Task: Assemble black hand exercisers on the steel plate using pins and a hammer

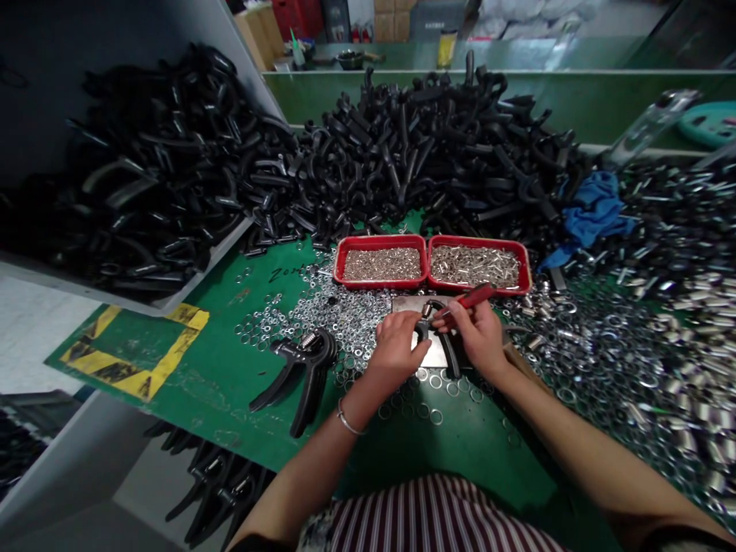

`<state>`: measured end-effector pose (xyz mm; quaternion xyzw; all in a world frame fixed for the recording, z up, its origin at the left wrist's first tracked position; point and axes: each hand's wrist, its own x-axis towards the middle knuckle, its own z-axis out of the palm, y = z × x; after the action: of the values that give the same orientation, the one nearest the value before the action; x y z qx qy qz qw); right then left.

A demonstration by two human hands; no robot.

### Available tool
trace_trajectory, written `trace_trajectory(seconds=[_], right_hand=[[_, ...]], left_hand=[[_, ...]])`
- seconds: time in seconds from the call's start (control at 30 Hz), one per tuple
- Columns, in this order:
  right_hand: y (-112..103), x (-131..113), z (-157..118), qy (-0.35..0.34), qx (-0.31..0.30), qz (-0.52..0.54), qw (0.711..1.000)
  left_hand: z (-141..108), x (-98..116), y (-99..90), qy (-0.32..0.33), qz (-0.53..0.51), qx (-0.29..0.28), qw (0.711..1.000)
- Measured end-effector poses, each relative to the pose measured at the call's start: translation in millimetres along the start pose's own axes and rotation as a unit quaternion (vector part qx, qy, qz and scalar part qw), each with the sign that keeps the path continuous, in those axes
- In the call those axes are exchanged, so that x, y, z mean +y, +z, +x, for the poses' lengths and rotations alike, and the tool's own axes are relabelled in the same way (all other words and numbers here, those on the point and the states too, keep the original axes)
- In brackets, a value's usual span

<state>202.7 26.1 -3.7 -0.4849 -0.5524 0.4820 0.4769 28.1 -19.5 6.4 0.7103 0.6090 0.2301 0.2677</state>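
**Black hand grip held over a steel plate**

The left hand (pixel 396 346) and the right hand (pixel 474 336) are held close together, just apart, both closed on a black hand grip (pixel 430 326). A red-handled tool (pixel 474 296) is pinched in the right hand, its tip hidden at the grip. A steel plate (pixel 438 354) lies directly beneath the hands. Work this small is best done with the grip braced firmly and the tool kept in line. Just left of the hands, another black hand grip (pixel 304 376) is laid on the green desk (pixel 460 452), among loose steel washers (pixel 339 318). Beyond the hands, two red trays (pixel 379 240) (pixel 480 242) of small silver parts are set before a heap of black handles (pixel 402 146). Handwriting beginning "Zo" (pixel 287 274) is marked on the desk ahead and left of the hands; the rest cannot be read, and no brand is legible.
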Motion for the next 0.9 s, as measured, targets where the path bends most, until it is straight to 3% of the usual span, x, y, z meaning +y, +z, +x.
trace_trajectory(seconds=[0.2, 0.33, 0.43, 0.53, 0.67, 0.9], right_hand=[[-1.3, 2.0, 2.4, -0.005, -0.002, -0.011, 1.000], [-4.1, -4.4, -0.4, -0.056, -0.026, -0.129, 0.990], [-2.7, -14.0, 1.8, -0.133, -0.094, -0.297, 0.941], [3.0, -25.0, 10.6, -0.153, -0.159, -0.382, 0.897], [6.1, -33.3, 21.7, -0.132, -0.193, -0.357, 0.904], [-12.2, -30.4, 16.9, -0.125, -0.231, -0.234, 0.936]], left_hand=[[-0.8, -4.4, 4.5, 0.013, -0.001, 0.017, 1.000], [-1.5, -4.4, 4.4, 0.008, -0.001, 0.016, 1.000], [-2.3, -1.5, 2.6, 0.002, 0.001, 0.009, 1.000], [-2.4, 1.5, 2.0, -0.005, 0.010, 0.008, 1.000], [-1.8, 3.8, 1.4, -0.019, 0.025, -0.002, 1.000], [-7.1, 14.0, 0.9, -0.012, 0.061, -0.020, 0.998]])
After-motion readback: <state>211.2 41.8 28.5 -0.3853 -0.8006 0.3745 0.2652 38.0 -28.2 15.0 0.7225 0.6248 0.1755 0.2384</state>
